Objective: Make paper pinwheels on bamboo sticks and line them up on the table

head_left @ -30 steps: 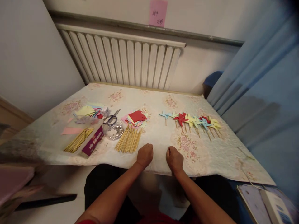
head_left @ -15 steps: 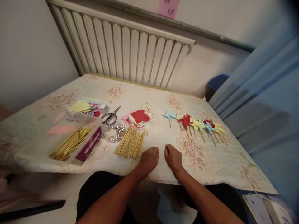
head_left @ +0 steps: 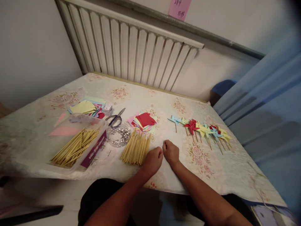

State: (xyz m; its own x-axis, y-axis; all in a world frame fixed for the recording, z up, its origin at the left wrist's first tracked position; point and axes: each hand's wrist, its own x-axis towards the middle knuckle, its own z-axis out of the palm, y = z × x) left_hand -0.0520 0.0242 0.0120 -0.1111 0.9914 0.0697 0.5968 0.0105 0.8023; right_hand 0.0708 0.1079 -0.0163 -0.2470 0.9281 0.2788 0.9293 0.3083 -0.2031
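Note:
Both my hands rest on the flowered tablecloth as loose fists, side by side with a narrow gap between them. My left hand (head_left: 154, 159) is closed, close to the right side of a bundle of thin wooden sticks (head_left: 135, 149). My right hand (head_left: 171, 151) is closed too, and nothing shows in either one. Behind the sticks lies a stack of coloured paper pieces (head_left: 144, 121), red on top. A round clear dish (head_left: 119, 135) of small shiny pieces sits to its left, with scissors (head_left: 115, 118) behind. Finished paper pinwheels (head_left: 192, 125) on sticks lie in a row at the right.
A clear plastic box (head_left: 77, 147) with more sticks stands at the left. Behind it are paper sheets (head_left: 84, 107) and a small white box (head_left: 108, 109). A radiator (head_left: 131, 50) lines the wall; a blue curtain (head_left: 263, 110) hangs at right.
My hands have come closer together, the right one shifting inward and slightly away from me. The whole view has shifted a little; things on the table lie as before.

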